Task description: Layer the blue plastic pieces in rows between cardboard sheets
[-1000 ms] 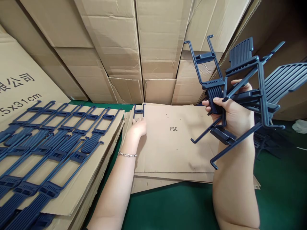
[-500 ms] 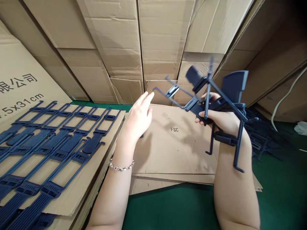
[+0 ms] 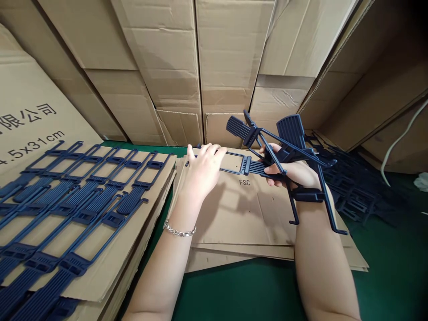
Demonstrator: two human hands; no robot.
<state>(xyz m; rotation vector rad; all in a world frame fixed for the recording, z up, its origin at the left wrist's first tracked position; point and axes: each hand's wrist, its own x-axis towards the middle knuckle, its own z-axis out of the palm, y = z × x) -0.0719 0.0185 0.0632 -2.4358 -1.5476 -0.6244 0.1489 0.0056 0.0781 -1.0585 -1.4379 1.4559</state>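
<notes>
My right hand (image 3: 294, 171) is closed round a bunch of dark blue plastic frames with ribbed plates (image 3: 289, 129), which stick out at several angles and cross over my wrist. One slim frame (image 3: 245, 165) of the same kind runs left from it, low over a cardboard sheet (image 3: 234, 214) printed FSC. At that frame's left end, my left hand (image 3: 205, 171) lies over it with bent fingers; a short tip shows past the fingers. The thumb and the underside of the grip are hidden.
On the left, a cardboard stack (image 3: 100, 281) carries rows of similar blue frames (image 3: 90, 196). More dark frames (image 3: 354, 187) are heaped at the right on the green surface (image 3: 230, 294). Tall cardboard boxes (image 3: 167, 53) form a wall behind.
My left hand has moved slightly right onto the end of the frame, from being free of it. My right hand has lowered and turned the bunch, levelling the slim frame.
</notes>
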